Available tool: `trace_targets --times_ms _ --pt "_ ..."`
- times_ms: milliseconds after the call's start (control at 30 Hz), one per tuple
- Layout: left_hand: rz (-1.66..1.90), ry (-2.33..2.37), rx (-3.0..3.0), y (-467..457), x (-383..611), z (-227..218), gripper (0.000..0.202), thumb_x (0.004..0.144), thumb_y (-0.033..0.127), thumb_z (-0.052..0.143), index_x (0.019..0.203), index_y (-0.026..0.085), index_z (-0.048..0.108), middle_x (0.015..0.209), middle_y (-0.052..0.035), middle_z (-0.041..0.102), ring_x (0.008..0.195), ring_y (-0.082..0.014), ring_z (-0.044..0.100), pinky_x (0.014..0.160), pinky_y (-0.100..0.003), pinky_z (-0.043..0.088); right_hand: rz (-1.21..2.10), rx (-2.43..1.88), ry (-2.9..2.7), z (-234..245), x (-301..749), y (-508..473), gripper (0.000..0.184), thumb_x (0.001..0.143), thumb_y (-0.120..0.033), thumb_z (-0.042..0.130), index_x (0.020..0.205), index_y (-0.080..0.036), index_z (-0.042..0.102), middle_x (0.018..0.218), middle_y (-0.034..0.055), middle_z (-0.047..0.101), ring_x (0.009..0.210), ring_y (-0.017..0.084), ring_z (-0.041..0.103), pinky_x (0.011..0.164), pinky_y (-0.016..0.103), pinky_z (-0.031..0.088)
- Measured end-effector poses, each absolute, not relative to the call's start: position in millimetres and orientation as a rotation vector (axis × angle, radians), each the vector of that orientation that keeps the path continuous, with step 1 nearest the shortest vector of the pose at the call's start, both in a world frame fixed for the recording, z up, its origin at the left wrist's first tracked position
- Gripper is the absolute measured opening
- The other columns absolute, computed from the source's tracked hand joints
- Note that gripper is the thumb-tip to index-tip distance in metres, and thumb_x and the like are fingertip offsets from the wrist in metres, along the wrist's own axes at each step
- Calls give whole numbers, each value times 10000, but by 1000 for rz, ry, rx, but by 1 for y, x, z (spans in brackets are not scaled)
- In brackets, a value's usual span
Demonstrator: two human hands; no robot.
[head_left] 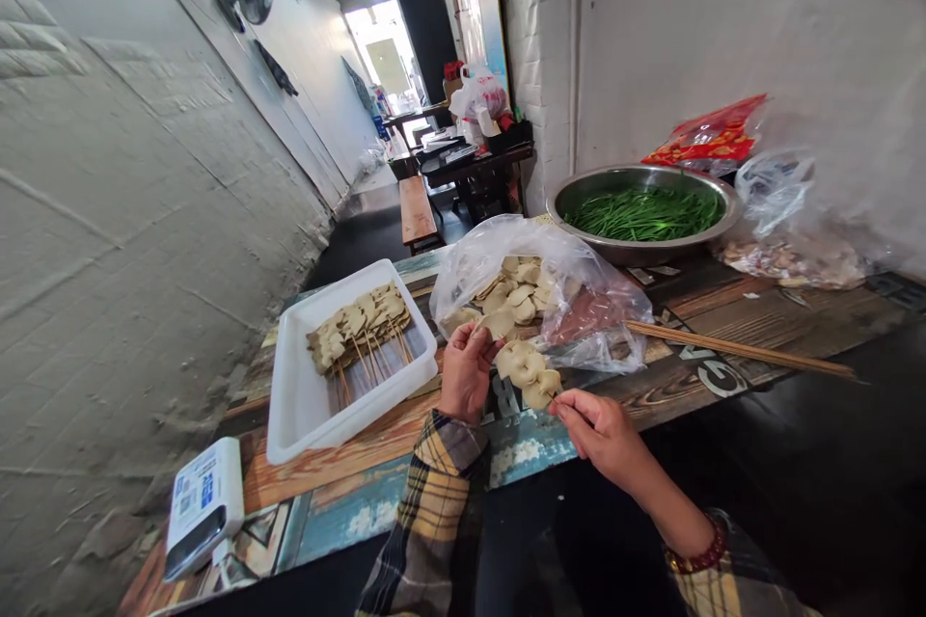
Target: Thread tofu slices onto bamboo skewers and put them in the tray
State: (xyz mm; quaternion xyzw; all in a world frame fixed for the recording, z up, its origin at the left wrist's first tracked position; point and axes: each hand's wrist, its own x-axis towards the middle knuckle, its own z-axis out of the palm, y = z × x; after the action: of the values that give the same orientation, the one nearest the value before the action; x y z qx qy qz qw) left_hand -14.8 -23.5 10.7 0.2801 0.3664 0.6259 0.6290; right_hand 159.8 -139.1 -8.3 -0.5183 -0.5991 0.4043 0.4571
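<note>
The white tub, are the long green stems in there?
No, the white tub holds skewered slices, while the green stems lie in the metal bowl.

Hands (465, 376) hold a slice (501, 322) and loaded skewer (527, 372).

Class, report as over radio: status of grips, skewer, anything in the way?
Left grip: pinching a pale slice. Right grip: holding the loaded skewer. Plastic bag just beyond; nothing seen blocking.

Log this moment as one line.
left hand: pinching thin beige round slice | right hand: holding thin brown wooden skewer threaded with beige slices | white rectangular plastic tray: loaded skewers inside
</note>
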Motion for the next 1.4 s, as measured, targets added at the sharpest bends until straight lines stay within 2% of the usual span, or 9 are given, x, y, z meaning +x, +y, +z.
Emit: trace_targets --times_ms 200,467,767,1000,1400 --pt "1459 834 626 -29 -15 12 293 626 225 783 781 170 540 719 44 559 644 -82 582 710 -298 565 921 -1344 -1561 -5 159 -146 286 901 -358 484 777 -187 676 393 -66 455 404 115 458 491 228 372" --pt "1468 849 664 -32 -16 12 315 621 261 778 787 182 522 727 56 542 639 -78 572 726 -308 556 888 -1366 -1575 -9 157 -147 294 899 -357 476 827 -176 697 402 -59 478 401 117 466 468 226 364" --pt "1475 836 730 -32 -14 11 312 631 276 769 798 183 522 731 52 541 637 -80 560 736 -326 549 845 -1361 -1565 -9 155 -146 280 888 -357 502 787 -183 697 412 -57 471 406 114 447 462 223 366" --pt "1503 832 732 -33 -12 13 303 621 260 770 789 174 532 747 42 549 654 -78 554 711 -298 543 809 -1386 -1565 -9 152 -144 287 891 -349 487 789 -176 692 411 -49 471 394 120 450 444 222 363" --pt "1485 823 765 -33 -9 11 305 612 262 780 776 177 537 744 45 562 663 -84 577 762 -331 541 668 -1426 -1579 -18 146 -144 293 918 -342 457 841 -183 692 504 -11 573 475 152 542 519 241 385"
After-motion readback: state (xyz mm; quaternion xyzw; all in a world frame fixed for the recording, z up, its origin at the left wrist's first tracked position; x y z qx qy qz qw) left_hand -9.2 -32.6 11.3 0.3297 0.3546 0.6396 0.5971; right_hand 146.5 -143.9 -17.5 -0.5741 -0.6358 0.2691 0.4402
